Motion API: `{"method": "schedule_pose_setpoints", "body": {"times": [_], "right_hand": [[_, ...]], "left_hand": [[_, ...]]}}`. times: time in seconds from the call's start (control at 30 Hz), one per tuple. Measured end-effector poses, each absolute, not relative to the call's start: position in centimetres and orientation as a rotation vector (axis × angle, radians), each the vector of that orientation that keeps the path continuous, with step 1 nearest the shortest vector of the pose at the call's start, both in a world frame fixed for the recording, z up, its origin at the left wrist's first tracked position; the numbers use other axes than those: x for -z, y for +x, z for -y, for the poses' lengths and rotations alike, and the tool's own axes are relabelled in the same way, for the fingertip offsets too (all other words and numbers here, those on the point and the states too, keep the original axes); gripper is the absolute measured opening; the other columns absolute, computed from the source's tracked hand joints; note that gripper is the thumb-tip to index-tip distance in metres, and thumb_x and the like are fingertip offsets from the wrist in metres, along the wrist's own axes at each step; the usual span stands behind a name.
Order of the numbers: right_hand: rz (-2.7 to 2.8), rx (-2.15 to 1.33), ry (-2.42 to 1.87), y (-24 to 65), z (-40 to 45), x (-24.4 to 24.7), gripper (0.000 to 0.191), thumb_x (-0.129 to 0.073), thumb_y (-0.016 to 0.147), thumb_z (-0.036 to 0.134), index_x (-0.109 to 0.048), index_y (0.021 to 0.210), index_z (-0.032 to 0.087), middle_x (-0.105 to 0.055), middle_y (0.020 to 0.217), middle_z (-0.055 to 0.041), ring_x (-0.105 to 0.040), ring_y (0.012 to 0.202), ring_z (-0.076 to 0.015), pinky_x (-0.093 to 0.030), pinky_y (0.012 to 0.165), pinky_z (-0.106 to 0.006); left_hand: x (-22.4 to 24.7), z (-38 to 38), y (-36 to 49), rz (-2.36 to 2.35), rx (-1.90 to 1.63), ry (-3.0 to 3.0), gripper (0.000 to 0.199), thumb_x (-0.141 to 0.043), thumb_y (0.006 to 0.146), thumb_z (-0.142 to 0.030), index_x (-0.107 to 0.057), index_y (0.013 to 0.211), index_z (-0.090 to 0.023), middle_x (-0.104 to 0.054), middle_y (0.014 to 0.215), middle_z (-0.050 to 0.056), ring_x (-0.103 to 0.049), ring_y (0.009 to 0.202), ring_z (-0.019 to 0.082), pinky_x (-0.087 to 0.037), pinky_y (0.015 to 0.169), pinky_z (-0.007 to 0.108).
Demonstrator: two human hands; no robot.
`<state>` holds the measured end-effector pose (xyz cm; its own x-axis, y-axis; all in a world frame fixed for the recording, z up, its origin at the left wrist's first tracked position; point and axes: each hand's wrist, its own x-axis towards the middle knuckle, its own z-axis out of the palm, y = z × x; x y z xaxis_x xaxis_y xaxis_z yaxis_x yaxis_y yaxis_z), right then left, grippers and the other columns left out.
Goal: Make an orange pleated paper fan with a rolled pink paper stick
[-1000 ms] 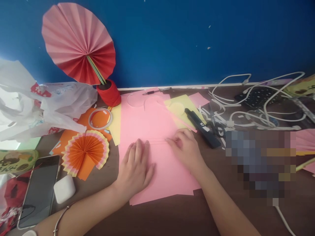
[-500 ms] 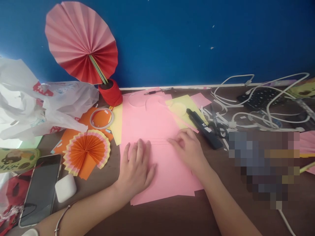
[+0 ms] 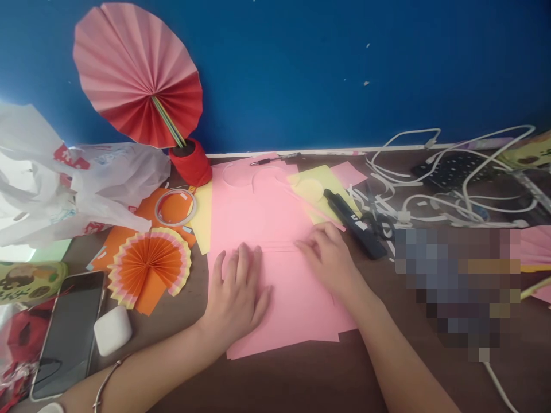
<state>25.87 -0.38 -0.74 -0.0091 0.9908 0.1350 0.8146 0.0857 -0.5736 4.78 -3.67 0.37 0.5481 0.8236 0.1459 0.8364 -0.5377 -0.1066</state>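
Observation:
Pink paper [image 3: 258,212] lies in front of me, with narrow folded strips [image 3: 278,246] running across its middle. My left hand [image 3: 236,295] rests flat on the paper, fingers spread, its fingertips at the left end of the strips. At their right end my right hand [image 3: 325,252] has its thumb and index finger pinched together on the folded edge. Yellow paper [image 3: 325,178] shows partly beneath the pink at the upper right.
To the left are an orange paper fan [image 3: 148,264], a tape roll [image 3: 175,207], a phone [image 3: 66,338], a white case [image 3: 112,330] and a plastic bag [image 3: 120,189]. A pink fan [image 3: 138,74] stands in a red pot [image 3: 191,163]. Right: black tool [image 3: 355,223], white cables [image 3: 467,201].
The whole view has shifted slightly, so things appear a little further left. Both hands keep nearly the same place on the pink paper.

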Motion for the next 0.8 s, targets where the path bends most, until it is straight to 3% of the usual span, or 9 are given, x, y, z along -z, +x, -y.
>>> {"method": "schedule_pose_setpoints", "body": {"times": [0.23, 0.4, 0.47, 0.6, 0.8], "right_hand": [[1.834, -0.42, -1.822, 25.7, 0.3, 1.1, 0.027, -0.052, 0.082, 0.033, -0.035, 0.064, 0.022, -0.044, 0.081, -0.0035, -0.048, 0.077, -0.0183, -0.043, 0.072, -0.034], [1.725, -0.293, -1.809, 25.4, 0.4, -0.3, 0.018, -0.05, 0.083, 0.033, -0.048, 0.069, 0.021, -0.052, 0.079, -0.0042, -0.053, 0.077, -0.0192, -0.045, 0.072, -0.035], [1.752, -0.145, -1.749, 24.5, 1.3, -1.1, 0.015, -0.044, 0.086, 0.028, -0.055, 0.079, 0.02, -0.056, 0.087, -0.0076, -0.054, 0.085, -0.0215, -0.044, 0.079, -0.038], [2.121, 0.041, -1.597, 21.5, 4.3, -1.2, 0.027, -0.041, 0.086, 0.023, -0.058, 0.105, 0.016, -0.06, 0.108, -0.0138, -0.053, 0.105, -0.0262, -0.041, 0.092, -0.042], [2.277, 0.061, -1.825, 19.7, 6.6, 0.5, 0.048, -0.03, 0.089, 0.024, -0.033, 0.136, 0.012, -0.045, 0.135, -0.0133, -0.037, 0.127, -0.0264, -0.022, 0.106, -0.05]], "left_hand": [[-0.4, 3.5, 4.8, 1.397, 0.087, -2.617, 0.063, -0.035, 0.086, -0.045, -0.03, 0.138, -0.01, -0.048, 0.127, 0.02, -0.049, 0.109, 0.03, -0.026, 0.102, 0.047], [-0.3, 3.2, 4.7, 1.399, 0.097, -2.648, 0.063, -0.035, 0.085, -0.045, -0.03, 0.138, -0.011, -0.048, 0.127, 0.019, -0.049, 0.109, 0.03, -0.028, 0.101, 0.046], [-0.2, 3.2, 4.6, 1.404, 0.119, -2.661, 0.063, -0.035, 0.086, -0.045, -0.031, 0.138, -0.01, -0.048, 0.126, 0.019, -0.049, 0.108, 0.03, -0.031, 0.099, 0.045], [-0.1, 3.2, 4.6, 1.392, 0.168, -2.684, 0.063, -0.034, 0.086, -0.043, -0.03, 0.137, -0.007, -0.049, 0.124, 0.021, -0.048, 0.108, 0.03, -0.033, 0.097, 0.043], [0.1, 3.3, 4.5, 1.395, 0.227, -2.712, 0.064, -0.035, 0.085, -0.041, -0.031, 0.135, -0.002, -0.047, 0.125, 0.023, -0.046, 0.111, 0.031, -0.033, 0.097, 0.043]]}}
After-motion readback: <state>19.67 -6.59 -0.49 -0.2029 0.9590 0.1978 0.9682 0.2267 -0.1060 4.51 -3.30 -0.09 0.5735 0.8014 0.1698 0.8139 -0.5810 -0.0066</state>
